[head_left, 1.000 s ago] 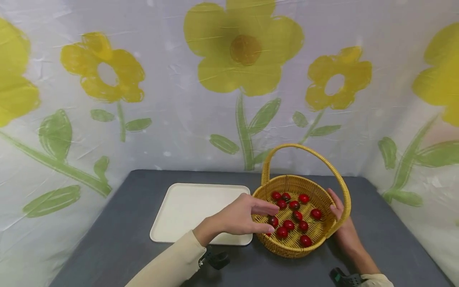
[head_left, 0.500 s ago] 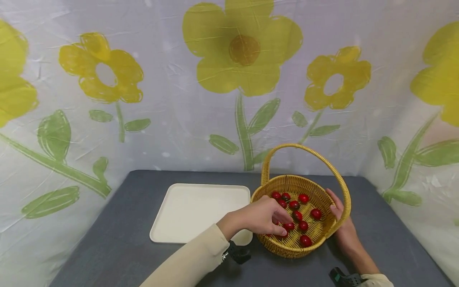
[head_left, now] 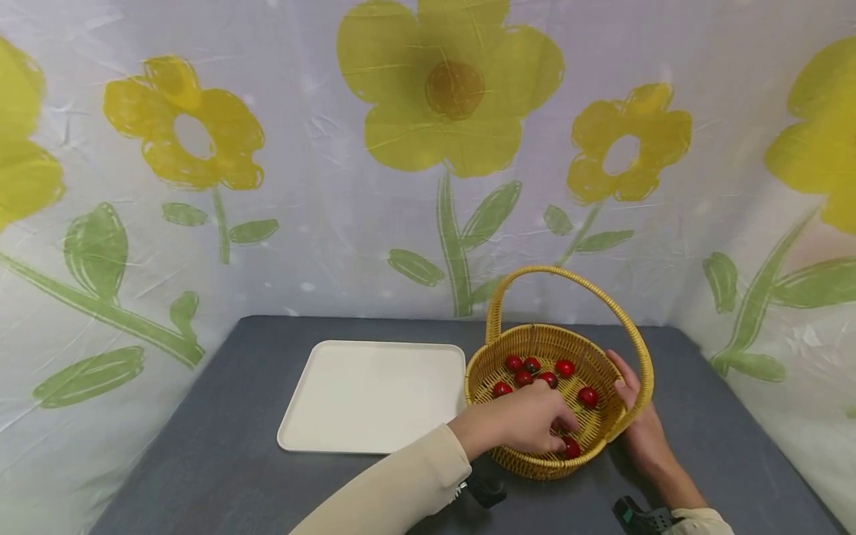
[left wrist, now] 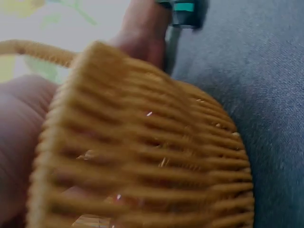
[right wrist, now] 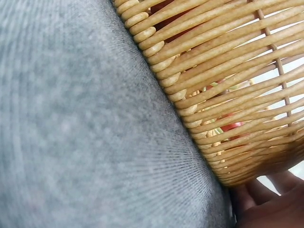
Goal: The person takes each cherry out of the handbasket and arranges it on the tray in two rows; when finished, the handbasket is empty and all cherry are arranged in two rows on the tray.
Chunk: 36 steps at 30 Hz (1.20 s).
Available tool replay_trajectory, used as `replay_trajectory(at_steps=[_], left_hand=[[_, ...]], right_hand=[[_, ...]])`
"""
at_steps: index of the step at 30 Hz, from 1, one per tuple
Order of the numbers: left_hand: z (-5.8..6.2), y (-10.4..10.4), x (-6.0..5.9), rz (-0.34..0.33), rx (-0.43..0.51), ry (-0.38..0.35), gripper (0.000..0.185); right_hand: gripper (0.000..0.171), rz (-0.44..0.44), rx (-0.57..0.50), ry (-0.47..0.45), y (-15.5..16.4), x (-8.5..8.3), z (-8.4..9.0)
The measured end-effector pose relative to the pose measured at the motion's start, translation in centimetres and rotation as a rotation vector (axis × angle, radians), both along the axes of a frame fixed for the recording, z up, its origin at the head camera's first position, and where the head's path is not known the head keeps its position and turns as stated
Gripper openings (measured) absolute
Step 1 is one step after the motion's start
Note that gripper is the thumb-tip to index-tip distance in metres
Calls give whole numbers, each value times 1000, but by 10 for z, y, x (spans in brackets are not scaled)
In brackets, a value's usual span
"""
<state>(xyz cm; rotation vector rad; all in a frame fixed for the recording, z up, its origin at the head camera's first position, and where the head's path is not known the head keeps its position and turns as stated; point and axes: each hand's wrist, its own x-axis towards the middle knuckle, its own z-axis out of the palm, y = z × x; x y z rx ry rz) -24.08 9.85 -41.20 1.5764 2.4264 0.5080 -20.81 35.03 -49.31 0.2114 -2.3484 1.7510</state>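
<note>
Left fingers (head_left: pixel 558 423): now deeper in the wicker basket (head_left: pixel 605 431), curled over a cherry tomato (head_left: pixel 571 448); grip unclear.
Right hand (head_left: pixel 635 416): flat against the basket's side.

Woven wicker basket (head_left: pixel 535 464), rough and ribbed; glossy red fruits (head_left: pixel 588 397); smooth matt tray (head_left: pixel 371 397); matt grey cloth counter (head_left: pixel 221 461).
</note>
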Motion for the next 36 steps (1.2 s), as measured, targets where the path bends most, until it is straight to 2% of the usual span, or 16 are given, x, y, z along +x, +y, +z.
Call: replay_trajectory(at_steps=[3,5,7,11,16,19,25,30,32,36], left_hand=[[-4,10,2,-21,-47,119,25],[-9,14,1,-37,-54,168,20],[-14,17,0,-56,-45,196,12],[-20,17,-2,-51,-15,175,9],[-23,14,-4,0,9,85,17],[-18,12,-4,45,64,9,19],[-1,3,3,122,267,-159,22],[11,-16,10,163,500,-423,27],[13,-24,11,175,594,-505,28],[15,-39,10,176,704,-549,28]], right_hand=[[56,16,-14,-3,0,-1,0],[56,21,-10,4,-1,-1,-1],[56,26,-13,7,-2,-1,-1],[55,20,-3,4,-3,-1,-1],[55,13,11,-1,-4,-1,-2],[55,16,9,-3,-4,-1,-2],[56,28,-2,-23,-3,-3,-1],[56,20,9,-33,-4,-3,0],[56,19,0,-26,-3,-2,0],[56,9,-11,-4,0,-1,-1]])
